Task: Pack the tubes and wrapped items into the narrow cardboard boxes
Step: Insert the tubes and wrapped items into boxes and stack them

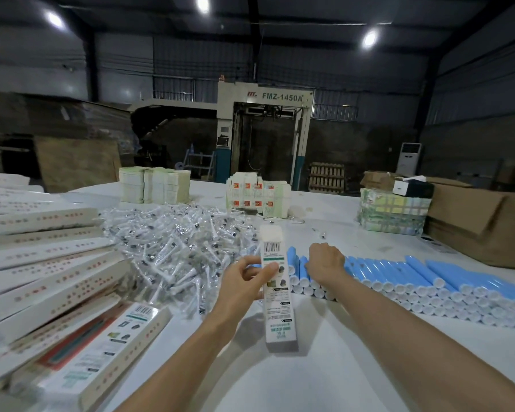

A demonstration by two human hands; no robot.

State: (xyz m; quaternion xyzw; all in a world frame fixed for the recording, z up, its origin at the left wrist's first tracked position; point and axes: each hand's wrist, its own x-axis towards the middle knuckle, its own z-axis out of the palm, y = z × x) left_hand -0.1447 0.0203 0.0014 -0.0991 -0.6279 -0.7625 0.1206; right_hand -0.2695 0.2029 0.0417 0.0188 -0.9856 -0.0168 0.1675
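Mid-frame, the left hand (242,282) grasps a narrow box (277,318) in its fingers while the right hand (325,261) curls over the blue tubes (399,272), grip unclear; the next move is probably lifting one tube into the box.

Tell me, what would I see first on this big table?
A glittery heap of clear-wrapped items fills the middle-left of the table, and long rows of blue tubes stretch along the right. Between them, the left hand holds up a narrow box while the right hand rests on the tubes.
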